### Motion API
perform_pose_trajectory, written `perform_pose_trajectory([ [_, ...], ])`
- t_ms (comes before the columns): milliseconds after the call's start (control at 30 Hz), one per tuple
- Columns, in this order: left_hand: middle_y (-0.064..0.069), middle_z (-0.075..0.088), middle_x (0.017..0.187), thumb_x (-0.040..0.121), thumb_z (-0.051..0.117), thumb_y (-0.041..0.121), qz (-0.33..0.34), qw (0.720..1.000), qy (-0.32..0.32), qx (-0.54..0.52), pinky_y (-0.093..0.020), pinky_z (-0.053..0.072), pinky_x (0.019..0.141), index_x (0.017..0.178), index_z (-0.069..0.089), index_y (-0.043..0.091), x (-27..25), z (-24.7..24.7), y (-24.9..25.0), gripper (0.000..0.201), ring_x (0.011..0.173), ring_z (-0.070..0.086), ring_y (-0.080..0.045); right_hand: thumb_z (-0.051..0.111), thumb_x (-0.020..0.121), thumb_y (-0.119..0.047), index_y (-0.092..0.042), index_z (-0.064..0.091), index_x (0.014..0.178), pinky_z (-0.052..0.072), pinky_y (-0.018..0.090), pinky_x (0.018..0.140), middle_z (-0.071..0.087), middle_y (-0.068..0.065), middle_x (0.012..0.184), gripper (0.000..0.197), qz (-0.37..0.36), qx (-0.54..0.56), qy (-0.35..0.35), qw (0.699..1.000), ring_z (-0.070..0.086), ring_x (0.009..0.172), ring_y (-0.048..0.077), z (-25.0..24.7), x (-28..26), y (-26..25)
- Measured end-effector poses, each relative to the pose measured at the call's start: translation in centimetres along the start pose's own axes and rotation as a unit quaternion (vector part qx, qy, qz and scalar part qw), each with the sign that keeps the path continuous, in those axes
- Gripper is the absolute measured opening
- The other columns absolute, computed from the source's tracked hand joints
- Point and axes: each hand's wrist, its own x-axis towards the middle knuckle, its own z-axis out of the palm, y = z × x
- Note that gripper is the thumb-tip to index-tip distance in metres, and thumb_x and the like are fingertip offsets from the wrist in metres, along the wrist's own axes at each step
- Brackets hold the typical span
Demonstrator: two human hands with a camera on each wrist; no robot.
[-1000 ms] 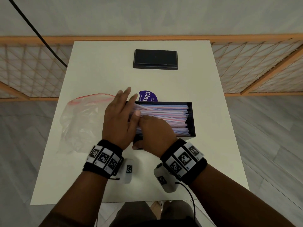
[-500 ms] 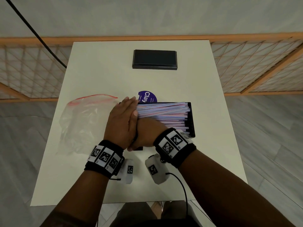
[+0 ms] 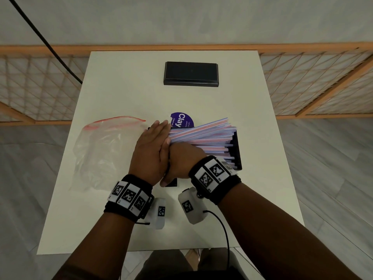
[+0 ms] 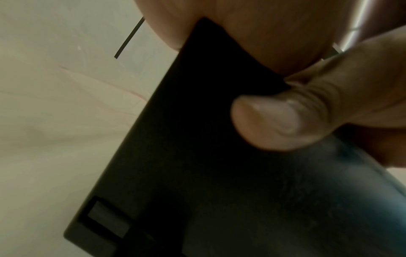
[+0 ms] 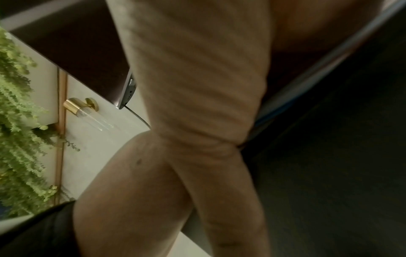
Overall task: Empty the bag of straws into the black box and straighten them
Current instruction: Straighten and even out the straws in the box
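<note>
Pink, blue and white straws lie as one bundle in the open black box, their right ends tilted up above its back wall. My left hand stands edge-up with straight fingers, its palm pressed against the straws' left ends. My right hand sits just beside it and grips the bundle's near-left part; its fingers are hidden. In the left wrist view a thumb lies on the box's outer wall. The empty clear zip bag lies crumpled to the left.
A black lid lies at the far middle of the white table. A purple round sticker shows behind the box. A wooden lattice rail runs behind the table, and a black cable hangs at the left.
The left hand went from lying spread over the straws to standing flat against their left ends. The right hand turned and took hold of the bundle, whose right ends have risen above the box.
</note>
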Motion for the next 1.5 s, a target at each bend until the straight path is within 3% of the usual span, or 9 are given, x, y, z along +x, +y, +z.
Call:
perform_pose_trajectory([
  [167, -0.006, 0.049, 0.156, 0.105, 0.036, 0.023, -0.015, 1.0, -0.011, -0.002, -0.036, 0.021, 0.125, 0.147, 0.053, 0.008, 0.1, -0.1, 0.1, 0.047, 0.15, 0.037, -0.023, 0.091, 0.056, -0.053, -0.018, 0.072, 0.094, 0.061, 0.036, 0.08, 0.073, -0.003, 0.093, 0.055, 0.016, -0.01, 0.03, 0.999, 0.068, 0.086, 0.019, -0.4, -0.6, -0.2],
  [367, -0.005, 0.048, 0.157, 0.105, 0.028, 0.031, -0.01, 1.0, -0.029, -0.003, -0.036, 0.02, 0.123, 0.148, 0.052, 0.01, 0.2, -0.5, 0.2, 0.054, 0.15, 0.036, -0.024, 0.091, 0.057, -0.05, -0.017, 0.067, 0.109, 0.059, 0.039, 0.081, 0.07, 0.0, 0.105, 0.066, 0.028, -0.027, 0.084, 0.996, 0.068, 0.098, 0.023, 0.0, -1.4, -0.6],
  [500, -0.004, 0.05, 0.155, 0.105, 0.03, 0.028, -0.012, 0.999, -0.032, -0.01, -0.034, 0.019, 0.123, 0.146, 0.054, 0.013, 0.3, -0.6, 0.4, 0.049, 0.15, 0.037, -0.025, 0.088, 0.059, -0.055, -0.018, 0.063, 0.113, 0.059, 0.038, 0.081, 0.073, -0.001, 0.103, 0.07, 0.027, -0.068, 0.16, 0.984, 0.071, 0.092, 0.024, 1.1, -1.6, -0.9],
  [733, -0.002, 0.052, 0.154, 0.106, 0.034, 0.023, -0.021, 0.999, -0.022, -0.031, -0.034, 0.027, 0.123, 0.143, 0.058, 0.014, 0.2, -0.5, 0.4, 0.045, 0.149, 0.036, -0.019, 0.087, 0.057, -0.058, -0.015, 0.059, 0.123, 0.046, 0.043, 0.095, 0.068, 0.001, 0.118, 0.082, 0.002, -0.075, 0.242, 0.967, 0.063, 0.11, 0.025, 2.7, -1.8, -0.5],
  [933, -0.002, 0.053, 0.153, 0.1, 0.029, 0.022, -0.012, 0.998, -0.017, -0.055, -0.034, 0.03, 0.122, 0.14, 0.06, 0.013, 0.0, -0.8, 0.4, 0.052, 0.145, 0.033, -0.011, 0.088, 0.043, -0.061, -0.014, 0.064, 0.108, 0.046, 0.043, 0.083, 0.069, 0.003, 0.103, 0.083, -0.03, -0.073, 0.307, 0.949, 0.063, 0.096, 0.028, 3.9, -2.3, 0.3],
  [1133, -0.002, 0.054, 0.152, 0.092, 0.03, 0.024, -0.02, 0.998, -0.029, -0.048, -0.033, 0.028, 0.12, 0.135, 0.065, 0.014, 0.0, -1.2, 0.9, 0.057, 0.148, 0.04, -0.027, 0.083, 0.053, -0.063, -0.014, 0.062, 0.115, 0.045, 0.044, 0.088, 0.064, 0.003, 0.111, 0.083, -0.056, -0.057, 0.339, 0.938, 0.058, 0.103, 0.027, 4.3, -2.8, 0.9],
  [1300, -0.008, 0.055, 0.151, 0.085, 0.035, 0.019, 0.009, 0.999, -0.035, -0.013, -0.057, 0.035, 0.117, 0.13, 0.069, 0.014, -0.3, -1.4, 0.6, 0.057, 0.145, 0.045, -0.035, 0.076, 0.062, -0.069, -0.017, 0.061, 0.122, 0.041, 0.043, 0.102, 0.06, 0.003, 0.122, 0.081, -0.101, 0.005, 0.376, 0.921, 0.054, 0.117, 0.024, 3.5, -4.7, 2.5],
  [1400, -0.006, 0.057, 0.149, 0.083, 0.038, 0.02, 0.016, 0.999, -0.027, 0.041, -0.051, 0.029, 0.117, 0.126, 0.07, 0.015, -0.8, -1.6, 0.7, 0.054, 0.141, 0.049, -0.031, 0.077, 0.072, -0.062, -0.014, 0.062, 0.122, 0.042, 0.04, 0.104, 0.06, 0.006, 0.126, 0.071, -0.106, 0.052, 0.415, 0.902, 0.054, 0.121, 0.023, 2.2, -6.7, 4.0],
  [1500, -0.01, 0.063, 0.142, 0.083, 0.042, 0.018, 0.067, 0.995, -0.037, 0.069, -0.046, 0.035, 0.114, 0.12, 0.073, 0.01, -0.8, -1.6, 0.4, 0.05, 0.132, 0.057, -0.035, 0.072, 0.084, -0.043, -0.014, 0.06, 0.121, 0.046, 0.039, 0.095, 0.06, 0.003, 0.123, 0.049, -0.082, 0.069, 0.442, 0.89, 0.055, 0.113, 0.02, 0.4, -8.5, 5.4],
])
